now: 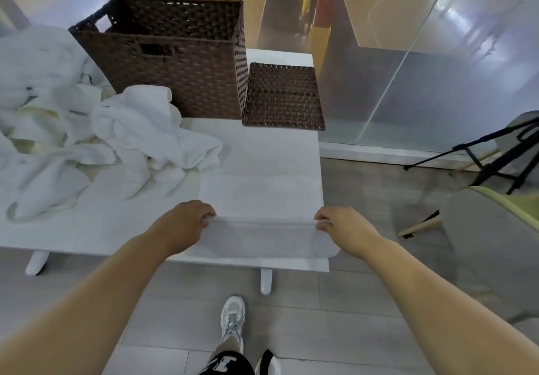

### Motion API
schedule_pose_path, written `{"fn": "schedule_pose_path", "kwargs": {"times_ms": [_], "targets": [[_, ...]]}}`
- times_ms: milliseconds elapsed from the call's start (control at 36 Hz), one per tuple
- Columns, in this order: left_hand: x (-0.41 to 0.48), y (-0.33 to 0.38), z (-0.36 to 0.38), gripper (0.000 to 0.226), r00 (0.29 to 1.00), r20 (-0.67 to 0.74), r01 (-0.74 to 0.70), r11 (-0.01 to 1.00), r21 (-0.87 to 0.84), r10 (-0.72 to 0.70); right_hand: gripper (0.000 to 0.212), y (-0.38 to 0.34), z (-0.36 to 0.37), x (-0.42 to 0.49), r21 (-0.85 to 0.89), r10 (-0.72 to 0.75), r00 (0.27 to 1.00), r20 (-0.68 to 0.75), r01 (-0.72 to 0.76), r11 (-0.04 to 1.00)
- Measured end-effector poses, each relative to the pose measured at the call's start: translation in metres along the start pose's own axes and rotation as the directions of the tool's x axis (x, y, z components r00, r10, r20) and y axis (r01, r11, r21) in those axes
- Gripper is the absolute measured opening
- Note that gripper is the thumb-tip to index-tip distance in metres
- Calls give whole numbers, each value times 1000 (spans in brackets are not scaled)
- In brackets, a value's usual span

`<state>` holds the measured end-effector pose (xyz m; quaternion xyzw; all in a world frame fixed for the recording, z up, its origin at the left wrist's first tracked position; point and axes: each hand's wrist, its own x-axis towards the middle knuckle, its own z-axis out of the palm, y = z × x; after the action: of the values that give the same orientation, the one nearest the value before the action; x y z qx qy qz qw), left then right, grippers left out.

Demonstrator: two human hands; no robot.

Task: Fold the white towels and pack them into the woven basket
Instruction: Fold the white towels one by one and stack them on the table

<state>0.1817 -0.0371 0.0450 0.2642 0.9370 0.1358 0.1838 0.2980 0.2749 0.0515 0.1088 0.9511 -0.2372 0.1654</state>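
Fingers [207, 214] of the left hand [186, 224] curl over and pinch one near corner of the white towel [262, 196]. The right hand [342, 226] pinches the other corner likewise, so the near edge is raised as a taut line between them.

This towel lies flat on the near right corner of the white table [102, 229], its right edge along the table's side (little margin there). The likely trouble is a skewed fold, if one hand carries its corner further than the other. A tug to the right could also drag cloth off the table.

The woven basket [175, 62] stands well apart at the far side, its lid [283, 97] just beside it. The heap of unfolded towels [125, 132] lies near enough to snag.
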Motion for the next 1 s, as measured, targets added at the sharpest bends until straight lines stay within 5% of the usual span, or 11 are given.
{"fn": "schedule_pose_path", "kwargs": {"times_ms": [278, 1000], "targets": [[83, -12, -16, 24, 988, -139, 61, 996, -70, -71, 21, -13, -21, 88, -86, 25, 989, -147, -38, 996], [204, -73, 21, 20, 979, 205, 13, 999, -30, -7, 17, 5, 7, 202, -132, 339, 932, 130, -323, 937]]}}
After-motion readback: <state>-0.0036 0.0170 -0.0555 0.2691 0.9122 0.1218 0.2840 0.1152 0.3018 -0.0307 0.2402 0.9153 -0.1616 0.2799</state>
